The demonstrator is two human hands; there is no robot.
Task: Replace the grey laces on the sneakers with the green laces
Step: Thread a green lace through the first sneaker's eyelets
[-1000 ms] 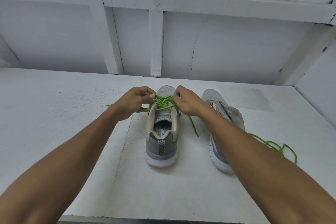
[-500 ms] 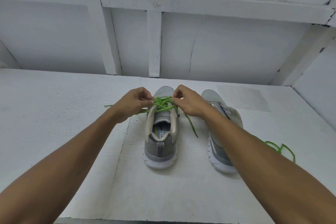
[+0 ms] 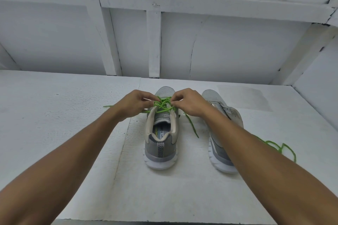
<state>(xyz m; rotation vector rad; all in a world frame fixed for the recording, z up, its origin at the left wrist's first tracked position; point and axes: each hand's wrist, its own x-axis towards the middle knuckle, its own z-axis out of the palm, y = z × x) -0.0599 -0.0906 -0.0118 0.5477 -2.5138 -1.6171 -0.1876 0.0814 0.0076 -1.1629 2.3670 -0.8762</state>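
Observation:
Two grey sneakers stand heel-toward-me on a white surface. The left sneaker (image 3: 161, 144) carries a green lace (image 3: 163, 106) crossed over its tongue. My left hand (image 3: 134, 103) pinches the lace at the shoe's left side, and my right hand (image 3: 189, 102) pinches it at the right side. One loose end trails left past my left wrist, another hangs down on the right of the shoe. The right sneaker (image 3: 217, 150) has no lace in its eyelets and is partly hidden by my right forearm. A second green lace (image 3: 279, 147) lies loose beyond that forearm.
The white foam surface (image 3: 64, 115) ends in a front edge near me. A white wall with wooden framing (image 3: 153, 45) rises close behind the shoes, and a slanted white panel (image 3: 314, 71) closes the right side.
Both hands stay pinched on the green lace over the left sneaker's tongue, shifting only slightly. The shoes have not moved.

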